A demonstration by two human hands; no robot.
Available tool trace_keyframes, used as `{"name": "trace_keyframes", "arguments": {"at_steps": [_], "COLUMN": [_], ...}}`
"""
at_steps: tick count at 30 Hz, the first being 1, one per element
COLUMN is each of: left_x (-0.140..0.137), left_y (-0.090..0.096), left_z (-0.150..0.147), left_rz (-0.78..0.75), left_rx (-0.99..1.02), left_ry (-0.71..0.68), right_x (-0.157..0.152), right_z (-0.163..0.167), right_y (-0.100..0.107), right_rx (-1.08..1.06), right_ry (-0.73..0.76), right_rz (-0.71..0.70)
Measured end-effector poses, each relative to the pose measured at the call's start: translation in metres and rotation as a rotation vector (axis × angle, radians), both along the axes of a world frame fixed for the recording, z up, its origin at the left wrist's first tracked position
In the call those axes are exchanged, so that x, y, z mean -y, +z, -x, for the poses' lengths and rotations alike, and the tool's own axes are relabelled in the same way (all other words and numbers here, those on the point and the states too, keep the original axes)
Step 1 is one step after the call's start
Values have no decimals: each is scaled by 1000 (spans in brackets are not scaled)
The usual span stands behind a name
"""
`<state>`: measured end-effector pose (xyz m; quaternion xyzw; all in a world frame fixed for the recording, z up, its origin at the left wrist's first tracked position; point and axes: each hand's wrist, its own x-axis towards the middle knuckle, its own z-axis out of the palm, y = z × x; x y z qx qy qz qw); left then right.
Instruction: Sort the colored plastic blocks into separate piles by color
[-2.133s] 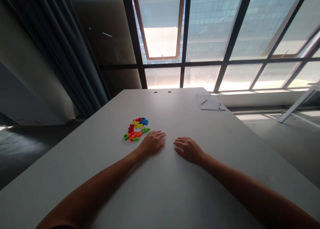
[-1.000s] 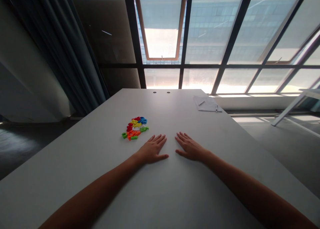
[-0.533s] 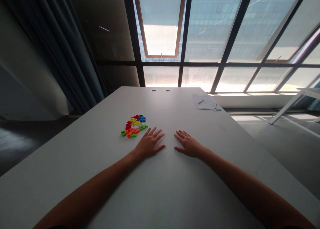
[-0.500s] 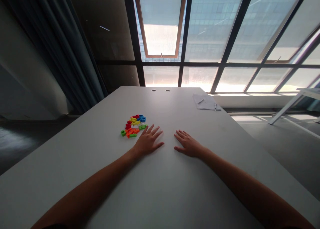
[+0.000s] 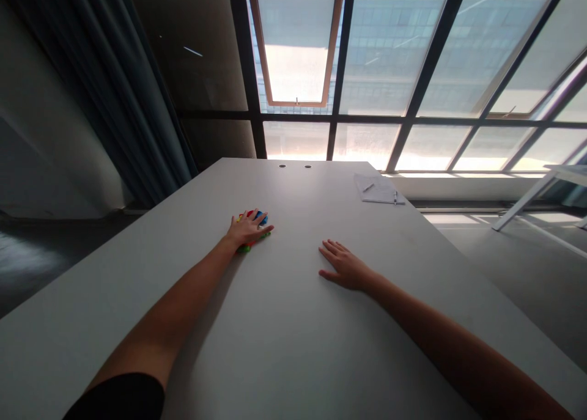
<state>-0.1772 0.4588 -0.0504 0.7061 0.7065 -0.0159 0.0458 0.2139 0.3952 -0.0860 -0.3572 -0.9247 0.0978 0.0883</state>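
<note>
A small heap of coloured plastic pieces (image 5: 262, 217), red, blue, yellow, orange and green, lies left of the middle on the white table (image 5: 293, 334). My left hand (image 5: 248, 229) is over the heap with its fingers spread and hides most of it. Bits of blue, red and green show around the fingers; whether the palm touches the pieces I cannot tell. My right hand (image 5: 345, 266) rests flat on the tabletop to the right, fingers stretched out, with nothing in it.
Papers (image 5: 378, 189) with two pens lie at the table's far right. Two round holes (image 5: 307, 167) sit near the far edge. A dark curtain (image 5: 114, 90) hangs at left, windows stand behind, and another white table (image 5: 554, 178) is at right.
My left hand has moved left and away from me, from the table beside the coloured pieces to over them. My right hand has stayed in place.
</note>
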Motion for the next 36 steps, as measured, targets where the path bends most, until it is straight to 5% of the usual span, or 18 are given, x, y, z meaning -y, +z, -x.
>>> {"name": "trace_keyframes", "arguments": {"at_steps": [14, 20, 26, 31, 36], "left_x": [20, 45, 75, 102, 112], "left_y": [-13, -16, -13, -6, 3], "left_z": [-19, -61, -136, -184, -192], "left_rz": [-83, -112, -101, -72, -52], "left_rx": [15, 73, 158, 218, 226], "left_ry": [-87, -278, -598, -883, -942], "right_x": [0, -7, -24, -24, -25], "right_z": [0, 2, -4, -5, -6], "right_y": [-1, -6, -6, -3, -5], "right_rx": [-11, -204, -600, -635, -643], "right_ry": [-5, -67, -347, -369, -359], "right_rz": [8, 29, 41, 77, 102]}}
